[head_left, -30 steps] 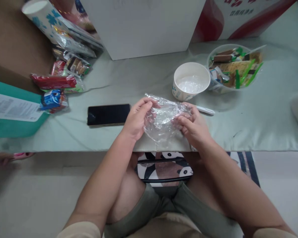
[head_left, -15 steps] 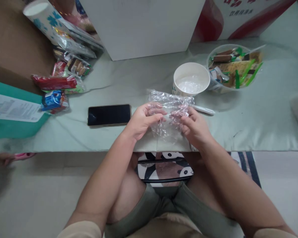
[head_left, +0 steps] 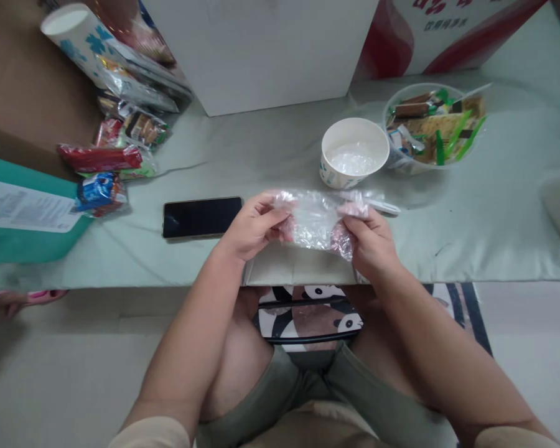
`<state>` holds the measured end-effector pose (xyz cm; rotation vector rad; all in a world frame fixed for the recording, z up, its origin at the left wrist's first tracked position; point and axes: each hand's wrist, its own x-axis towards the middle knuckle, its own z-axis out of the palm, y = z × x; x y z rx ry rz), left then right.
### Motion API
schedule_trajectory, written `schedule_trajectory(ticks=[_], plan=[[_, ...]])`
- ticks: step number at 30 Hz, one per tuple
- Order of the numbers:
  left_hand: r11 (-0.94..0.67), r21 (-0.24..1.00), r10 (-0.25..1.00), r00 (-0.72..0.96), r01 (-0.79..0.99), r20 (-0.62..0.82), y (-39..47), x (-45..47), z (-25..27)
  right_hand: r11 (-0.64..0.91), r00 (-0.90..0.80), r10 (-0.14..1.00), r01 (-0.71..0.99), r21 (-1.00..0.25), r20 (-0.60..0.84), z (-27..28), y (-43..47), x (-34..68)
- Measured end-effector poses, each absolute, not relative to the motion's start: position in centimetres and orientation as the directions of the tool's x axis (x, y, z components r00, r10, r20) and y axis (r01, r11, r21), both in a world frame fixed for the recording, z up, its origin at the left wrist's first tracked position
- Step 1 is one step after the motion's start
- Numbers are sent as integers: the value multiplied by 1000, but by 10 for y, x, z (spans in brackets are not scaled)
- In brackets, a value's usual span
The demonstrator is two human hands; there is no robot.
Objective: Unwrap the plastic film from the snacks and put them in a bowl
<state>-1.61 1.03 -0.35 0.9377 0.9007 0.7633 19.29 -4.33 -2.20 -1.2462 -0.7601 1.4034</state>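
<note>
A crinkled sheet of clear plastic film [head_left: 313,221] is stretched between my two hands above the front of the table. My left hand [head_left: 256,227] pinches its left end, and my right hand [head_left: 368,236] grips the right end, where the film bunches up. Whether the film is a bag or a single sheet I cannot tell. Just behind it stands a white paper bowl [head_left: 329,163] with clear crumpled plastic [head_left: 354,158] inside. A white, pen-like item [head_left: 386,207] lies partly hidden behind my right hand. Left of my left hand is a black phone [head_left: 200,218].
A clear round tub [head_left: 387,124] of wrapped snacks sits at the back right. White boxes [head_left: 275,56] stand along the back. Several snack packets [head_left: 100,158], paper cups [head_left: 72,37] and a teal container [head_left: 32,246] fill the left. The table's front edge [head_left: 144,283] runs above my lap.
My hands have moved apart a little, drawing the loose, crumpled film into a flatter, wider band. Its upper edge has come down, uncovering more of the paper bowl's front.
</note>
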Motion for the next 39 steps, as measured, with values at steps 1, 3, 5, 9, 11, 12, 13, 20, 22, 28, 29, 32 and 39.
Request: schedule_trajectory(ticks=[1, 3, 5, 9, 11, 12, 13, 20, 22, 28, 29, 32, 39], plan=[[398, 899, 859, 417, -180, -297, 11, -16, -3, -231, 90, 959, -306, -924, -269, -20, -43, 193], [378, 898, 878, 394, -224, -271, 13, -16, -1, -213, 34, 971, -331, -919, -237, -17, -42, 195], [364, 901, 883, 394, -236, -254, 15, -16, 1, -173, 8, 983, -298, -939, -184, -16, -43, 199], [354, 925, 870, 411, -136, -273, 16, -17, 0, -138, 45, 989, -71, -988, -142, -23, -45, 204], [318, 945, 877, 401, -71, -265, 15, -16, -2, -154, 74, 985, -17, -988, -155, -27, -45, 202], [300, 953, 881, 397, -50, -256, 14, -16, -3, -164, 90, 982, -33, -986, -166, -28, -45, 201], [284, 958, 885, 395, -41, -246, 13, -15, -4, -173, 101, 978, -77, -982, -180, -29, -45, 200], [87, 996, 913, 400, -2, -79, 10, -11, -10, -298, -43, 955, -154, -942, -295, -27, -44, 195], [11, 999, 924, 381, 52, -30, 10, -10, -14, -320, -8, 947, -118, -940, -321, -26, -45, 195], [-331, 870, 935, 2, 366, 355, -2, 1, -14, -184, 211, 960, -12, -983, -182, -20, -46, 191], [-365, 848, 923, 29, 385, 384, -6, 5, -13, -155, 225, 963, 24, -988, -145, -19, -46, 190], [-372, 868, 923, 228, 328, 309, -15, 17, -11, -72, 143, 987, -19, -997, -74, -23, -49, 187], [57, 996, 898, 440, -69, -21, -10, 25, -17, -64, -47, 997, -248, -967, -54, -35, -52, 185]])
